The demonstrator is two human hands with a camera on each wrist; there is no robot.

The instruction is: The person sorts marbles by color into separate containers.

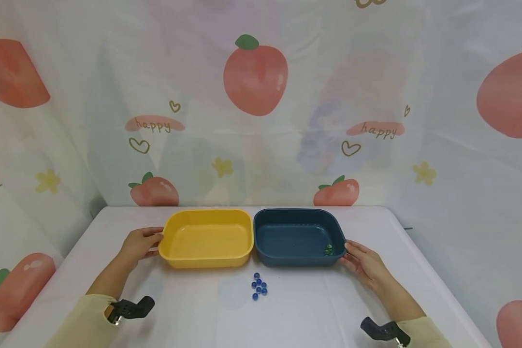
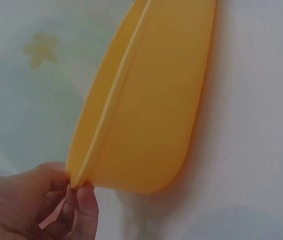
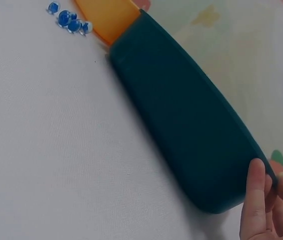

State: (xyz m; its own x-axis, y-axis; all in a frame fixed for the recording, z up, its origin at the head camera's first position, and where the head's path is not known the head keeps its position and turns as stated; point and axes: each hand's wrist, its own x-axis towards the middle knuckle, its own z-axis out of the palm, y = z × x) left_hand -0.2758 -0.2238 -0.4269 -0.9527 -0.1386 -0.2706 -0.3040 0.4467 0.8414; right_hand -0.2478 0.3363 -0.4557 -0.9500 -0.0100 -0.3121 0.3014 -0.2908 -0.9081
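Side by side on the white table stand a yellow plastic basin (image 1: 205, 262) and a dark blue one (image 1: 296, 261), their near rims almost level. My left hand (image 1: 140, 243) pinches the left rim of the yellow basin between thumb and fingers, as the left wrist view (image 2: 56, 200) also shows. At the far end of the dark blue basin, my right hand (image 1: 367, 263) pinches its right rim, thumb over the edge and fingers underneath. Several small green marbles (image 1: 328, 250) lie in the dark blue basin's right corner. The yellow basin's visible floor is bare.
Several blue glass marbles (image 1: 258, 285) lie in a loose cluster on the white tablecloth (image 1: 191, 309), just in front of where the basins meet. Behind the table hangs a printed backdrop (image 1: 256, 145) with peaches and flowers.
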